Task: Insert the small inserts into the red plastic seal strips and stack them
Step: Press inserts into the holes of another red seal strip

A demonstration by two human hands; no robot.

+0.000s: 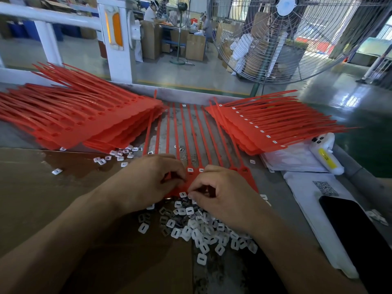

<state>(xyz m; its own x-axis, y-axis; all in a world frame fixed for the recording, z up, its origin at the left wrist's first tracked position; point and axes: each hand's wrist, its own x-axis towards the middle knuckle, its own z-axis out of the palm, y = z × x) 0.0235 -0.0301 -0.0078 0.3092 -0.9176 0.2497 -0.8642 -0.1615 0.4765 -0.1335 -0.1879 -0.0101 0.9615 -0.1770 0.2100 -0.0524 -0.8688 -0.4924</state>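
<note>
**A:** What lies nearest the camera at this workbench?

**B:** A heap of small white inserts (203,232), slotted squares strewn over the brown cardboard (42,198) and the grey table (273,187), between the worker's two forearms.

**A:** And the hands?

**B:** Both sit just beyond the heap, on the tab end of a red seal strip sheet (247,174) lying flat in the middle of the table. The left hand (152,179) has its fingers curled, tips pressing down on the red tab. The right hand (220,192) has its fingers curled too, thumb and forefinger pinched near one insert (182,194) at the sheet's near edge; whether they actually grip it cannot be told. Two inserts already sit in the sockets between the hands.

**A:** Where do the strips run?

**B:** The sheet's tails fan away from the worker toward the table's far edge.

**A:** To the sides?

**B:** At right, a dark phone (352,234) on white paper and a white-and-yellow device (324,153). Further back, a left stack (84,122) of red sheets with empty sockets, and a right stack (265,126) showing white inserts fitted.

**A:** Beyond the bench?

**B:** A large caged floor fan (297,39), cardboard boxes, and people seated at a distant table.
</note>
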